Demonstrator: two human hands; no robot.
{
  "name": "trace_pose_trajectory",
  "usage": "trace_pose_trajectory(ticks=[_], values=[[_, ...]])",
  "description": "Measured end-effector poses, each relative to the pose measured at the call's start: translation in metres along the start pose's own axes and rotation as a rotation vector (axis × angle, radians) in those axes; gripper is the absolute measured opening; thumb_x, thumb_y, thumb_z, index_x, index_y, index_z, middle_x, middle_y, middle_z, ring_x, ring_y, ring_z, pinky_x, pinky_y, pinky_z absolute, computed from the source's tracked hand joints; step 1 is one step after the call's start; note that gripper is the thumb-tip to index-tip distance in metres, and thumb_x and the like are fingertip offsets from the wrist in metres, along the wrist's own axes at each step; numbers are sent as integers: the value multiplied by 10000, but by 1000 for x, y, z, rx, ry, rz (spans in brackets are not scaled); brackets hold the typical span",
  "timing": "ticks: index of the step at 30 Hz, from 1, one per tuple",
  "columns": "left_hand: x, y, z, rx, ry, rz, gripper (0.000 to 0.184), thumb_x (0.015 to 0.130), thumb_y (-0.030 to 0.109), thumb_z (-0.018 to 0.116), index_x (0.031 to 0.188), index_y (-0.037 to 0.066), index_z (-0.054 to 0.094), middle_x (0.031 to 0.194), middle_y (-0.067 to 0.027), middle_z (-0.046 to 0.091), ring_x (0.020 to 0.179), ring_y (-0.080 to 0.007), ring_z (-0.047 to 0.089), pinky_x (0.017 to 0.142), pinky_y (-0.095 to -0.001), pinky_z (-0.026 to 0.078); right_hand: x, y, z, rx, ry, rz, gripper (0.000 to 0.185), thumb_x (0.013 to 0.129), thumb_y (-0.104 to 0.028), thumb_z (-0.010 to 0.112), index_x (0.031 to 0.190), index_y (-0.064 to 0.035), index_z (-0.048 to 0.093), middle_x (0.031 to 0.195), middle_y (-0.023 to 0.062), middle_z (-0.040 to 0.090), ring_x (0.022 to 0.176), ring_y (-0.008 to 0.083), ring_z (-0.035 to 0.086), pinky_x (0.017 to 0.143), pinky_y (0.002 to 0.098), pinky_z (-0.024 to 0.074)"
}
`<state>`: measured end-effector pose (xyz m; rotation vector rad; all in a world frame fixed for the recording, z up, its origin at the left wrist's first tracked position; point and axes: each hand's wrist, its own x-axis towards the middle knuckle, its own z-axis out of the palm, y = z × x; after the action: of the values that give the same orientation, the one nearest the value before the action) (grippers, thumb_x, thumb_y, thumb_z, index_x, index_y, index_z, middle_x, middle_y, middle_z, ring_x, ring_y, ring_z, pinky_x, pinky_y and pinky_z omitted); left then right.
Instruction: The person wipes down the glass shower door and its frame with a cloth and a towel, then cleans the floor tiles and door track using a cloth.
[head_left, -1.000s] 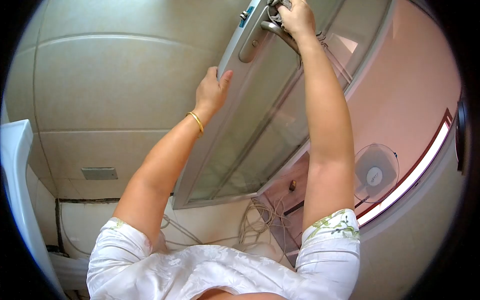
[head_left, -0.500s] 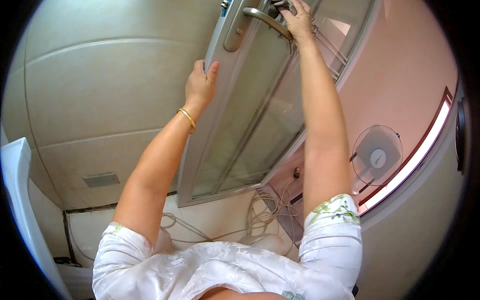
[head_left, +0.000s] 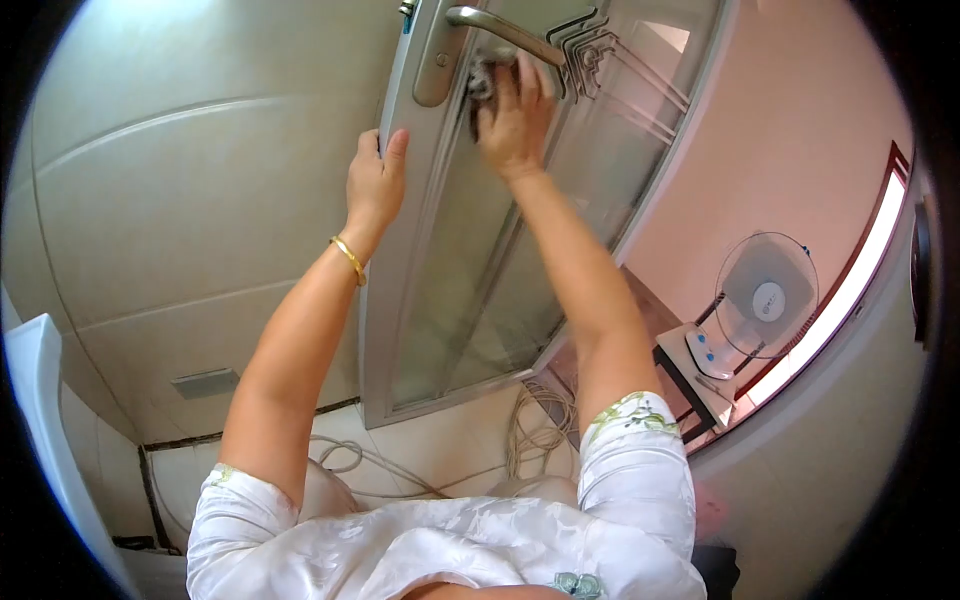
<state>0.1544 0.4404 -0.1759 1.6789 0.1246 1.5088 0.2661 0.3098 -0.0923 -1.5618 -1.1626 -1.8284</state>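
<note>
A framed glass door [head_left: 400, 290] stands open in front of me, with a metal lever handle [head_left: 505, 30] near the top. My left hand [head_left: 377, 180] grips the door's outer edge below the latch, thumb on the frame's face; a gold bangle [head_left: 349, 260] circles that wrist. Just under the lever, my right hand [head_left: 515, 125] presses a crumpled grey cloth [head_left: 483, 85] against the glass beside the frame. Metal hooks [head_left: 588, 55] hang on the door to the right of the lever.
A coiled beige hose or cable [head_left: 535, 430] lies on the tiled floor at the door's foot. Beyond the doorway, a fan [head_left: 767, 298] stands on a small table [head_left: 700, 385]. A white basin-like edge [head_left: 45, 400] is at far left, beside a tiled wall [head_left: 180, 210].
My right hand and the cloth have moved from behind the lever to below it, down and left. The door, with my left hand on its edge, has shifted left in view.
</note>
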Motion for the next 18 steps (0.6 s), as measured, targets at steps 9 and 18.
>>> trace_pose_trajectory(ticks=[9, 18], values=[[-2, -2, 5, -31, 38, 28, 656, 872, 606, 413, 1001, -30, 510, 733, -131, 579, 692, -239, 555, 662, -348, 445, 14, 191, -17, -137, 89, 1135, 561, 819, -240, 536, 1292, 16, 375, 1315, 225, 414, 1189, 360, 427, 971, 444, 377], [1, -3, 6, 42, 17, 46, 579, 885, 548, 443, 998, -15, 517, 758, -166, 597, 698, -303, 570, 645, -403, 439, 123, 127, -24, 300, -13, 249, 407, 833, -213, 532, 1213, -67, 520, 1329, 188, 392, 1181, 380, 389, 1011, 438, 304]])
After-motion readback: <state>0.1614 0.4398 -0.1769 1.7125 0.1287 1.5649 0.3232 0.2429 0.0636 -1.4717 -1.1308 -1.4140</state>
